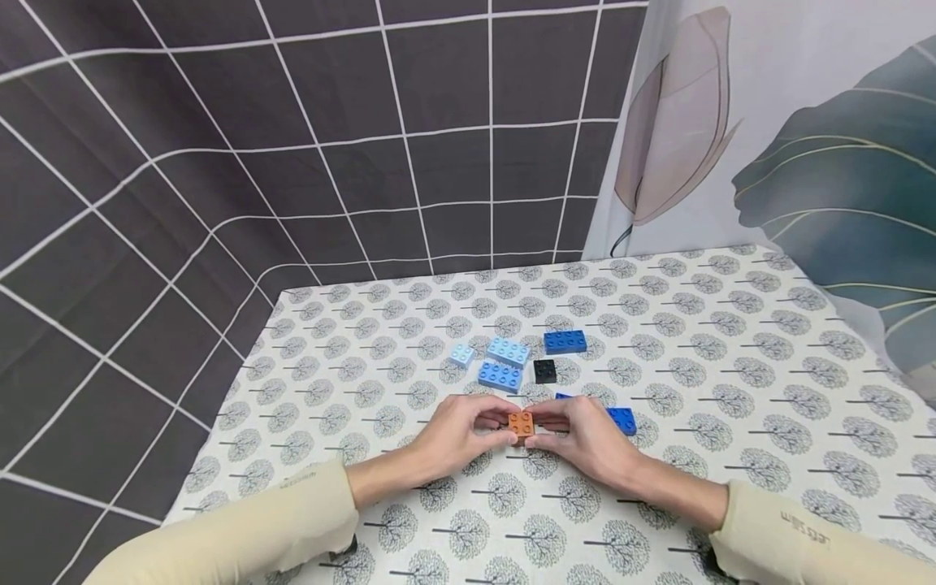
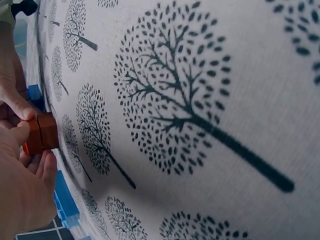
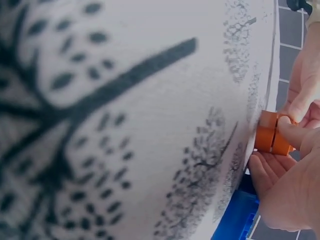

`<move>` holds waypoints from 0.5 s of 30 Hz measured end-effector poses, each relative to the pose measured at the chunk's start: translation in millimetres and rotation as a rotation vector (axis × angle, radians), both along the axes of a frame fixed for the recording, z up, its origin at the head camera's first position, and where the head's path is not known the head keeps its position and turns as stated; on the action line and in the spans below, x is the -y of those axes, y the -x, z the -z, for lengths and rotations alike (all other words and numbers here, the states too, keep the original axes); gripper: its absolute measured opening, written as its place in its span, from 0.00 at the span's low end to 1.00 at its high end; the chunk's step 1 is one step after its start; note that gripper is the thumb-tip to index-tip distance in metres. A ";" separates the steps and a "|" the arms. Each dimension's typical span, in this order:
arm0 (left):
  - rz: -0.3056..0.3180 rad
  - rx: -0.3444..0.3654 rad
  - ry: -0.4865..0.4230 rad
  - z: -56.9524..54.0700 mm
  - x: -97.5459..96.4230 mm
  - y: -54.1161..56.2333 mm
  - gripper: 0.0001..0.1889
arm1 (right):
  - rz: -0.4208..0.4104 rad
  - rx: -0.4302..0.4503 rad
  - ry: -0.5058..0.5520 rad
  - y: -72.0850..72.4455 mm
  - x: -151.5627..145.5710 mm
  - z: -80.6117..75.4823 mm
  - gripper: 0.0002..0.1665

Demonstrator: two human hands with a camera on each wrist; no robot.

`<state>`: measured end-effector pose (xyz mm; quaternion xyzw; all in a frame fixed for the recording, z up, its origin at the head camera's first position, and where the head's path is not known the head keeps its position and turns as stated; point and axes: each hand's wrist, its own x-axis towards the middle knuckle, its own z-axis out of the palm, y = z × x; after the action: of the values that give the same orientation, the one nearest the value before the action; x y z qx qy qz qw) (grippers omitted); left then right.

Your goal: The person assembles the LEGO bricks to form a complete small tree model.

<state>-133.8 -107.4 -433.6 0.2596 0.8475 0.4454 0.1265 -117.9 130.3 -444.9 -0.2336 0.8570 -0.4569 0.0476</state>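
Two orange building bricks (image 1: pixel 521 427) stand stacked, with a thin dark seam between them in the wrist views. My left hand (image 1: pixel 462 428) pinches them from the left between thumb and fingers. From the other side my right hand (image 1: pixel 587 439) pinches them too, its thumb on the upper brick (image 3: pixel 284 142) in the right wrist view. The lower brick (image 2: pixel 49 131) is at the tablecloth in the left wrist view; whether the two are fully pressed together I cannot tell. A blue brick (image 1: pixel 623 420) lies partly hidden behind my right hand.
Beyond the hands lie a small pale-blue brick (image 1: pixel 461 355), a light-blue brick (image 1: pixel 508 351), a medium-blue brick (image 1: pixel 500 375), a black brick (image 1: pixel 544 371) and a dark-blue brick (image 1: pixel 565 341). A tree-patterned cloth (image 1: pixel 351 357) covers the table. Dark gridded curtain (image 1: pixel 439 171) hangs behind.
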 end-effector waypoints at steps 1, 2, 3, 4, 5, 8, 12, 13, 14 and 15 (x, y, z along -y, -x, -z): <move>0.004 -0.001 -0.003 -0.1 0.1 0.4 0.19 | -0.009 0.013 0.009 0.1 0.1 -1.1 0.25; 0.008 -0.001 -0.006 -0.1 0.0 0.7 0.19 | -0.011 0.042 0.019 0.3 0.3 -1.9 0.26; 0.013 0.001 -0.009 0.0 0.0 1.0 0.19 | -0.019 0.063 0.032 0.5 0.5 -3.0 0.27; 0.014 0.007 -0.009 0.2 0.0 1.2 0.19 | -0.027 0.087 0.047 0.7 0.5 -3.9 0.27; 0.015 0.010 -0.009 0.4 0.0 1.3 0.19 | -0.036 0.101 0.055 1.2 0.5 -4.3 0.28; 0.013 0.011 0.000 1.0 0.2 1.4 0.20 | -0.055 0.115 0.064 3.5 0.2 -5.0 0.27; 0.009 0.013 0.004 0.6 0.6 1.3 0.20 | -0.075 0.081 0.046 6.5 -1.1 -5.1 0.25; 0.007 0.014 0.005 0.6 0.6 1.3 0.20 | -0.080 0.079 0.047 6.8 -1.4 -5.4 0.25; 0.006 0.012 0.004 0.5 0.7 1.4 0.20 | -0.083 0.075 0.046 7.2 -1.8 -5.3 0.25; 0.005 0.011 0.002 0.5 0.7 1.4 0.20 | -0.088 0.074 0.050 7.7 -2.0 -5.3 0.25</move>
<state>-135.2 -108.1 -434.0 0.2592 0.8464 0.4458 0.1326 -125.7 132.3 -439.6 -0.2549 0.8319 -0.4839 0.0936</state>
